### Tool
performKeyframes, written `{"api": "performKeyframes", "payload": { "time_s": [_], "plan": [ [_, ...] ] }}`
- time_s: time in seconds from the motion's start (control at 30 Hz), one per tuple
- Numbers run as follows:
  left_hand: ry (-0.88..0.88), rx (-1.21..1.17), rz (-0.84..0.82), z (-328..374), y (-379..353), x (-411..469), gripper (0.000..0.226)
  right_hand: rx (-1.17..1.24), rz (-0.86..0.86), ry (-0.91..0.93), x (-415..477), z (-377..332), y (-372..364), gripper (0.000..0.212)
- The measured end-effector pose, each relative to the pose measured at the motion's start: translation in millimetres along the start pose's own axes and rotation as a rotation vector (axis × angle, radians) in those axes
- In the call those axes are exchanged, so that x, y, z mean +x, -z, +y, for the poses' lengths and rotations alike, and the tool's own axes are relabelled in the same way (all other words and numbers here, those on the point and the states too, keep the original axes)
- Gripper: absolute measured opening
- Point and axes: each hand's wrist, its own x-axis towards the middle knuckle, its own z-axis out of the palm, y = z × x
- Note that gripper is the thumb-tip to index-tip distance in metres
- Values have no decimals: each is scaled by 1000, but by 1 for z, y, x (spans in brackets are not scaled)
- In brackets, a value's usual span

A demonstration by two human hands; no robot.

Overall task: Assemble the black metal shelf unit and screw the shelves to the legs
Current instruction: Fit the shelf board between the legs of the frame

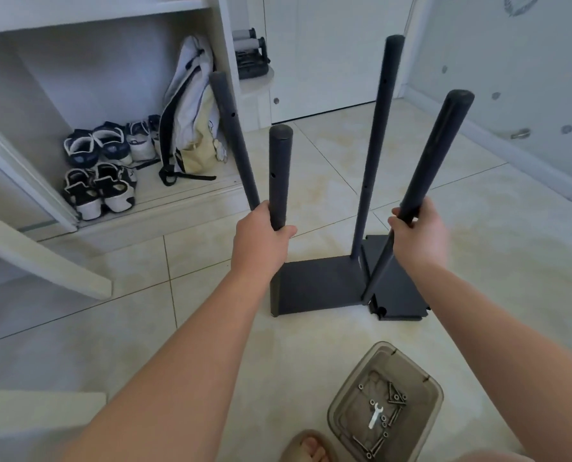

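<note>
Tub (435, 390) of bolts (395, 399) and 1 wrench (375, 417) nearest me, my left hand (261, 240) clamped round the front-left leg (280, 175), right hand (423, 235) gripping the front-right leg (436, 145), black shelf (321, 281) flat on the tiles (208, 295)

I count four legs (279, 175) around twelve o'clock, two shelves (318, 281) at their base, and two hands (261, 238). At ten o'clock I make out at least five shoes (81, 148) and one bag (191, 111). At five o'clock there is one tub (351, 378) holding one wrench (375, 416); its screws (394, 395) are too small for me to count.
</note>
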Motion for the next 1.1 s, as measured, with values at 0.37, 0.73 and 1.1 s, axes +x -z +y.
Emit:
{"api": "performKeyframes", "payload": {
  "time_s": [0.37, 0.73, 1.1],
  "plan": [
    [104, 35, 88, -63, 119, -40, 19, 48, -165, 110, -93, -57, -68, 16],
    [179, 40, 113, -105, 170, -58, 20, 27, -275, 120, -128, -72, -103, 15],
    [368, 31, 5, -115, 169, -56, 32, -28, -284, 14, -142, -88, -108, 8]
  ]
}}
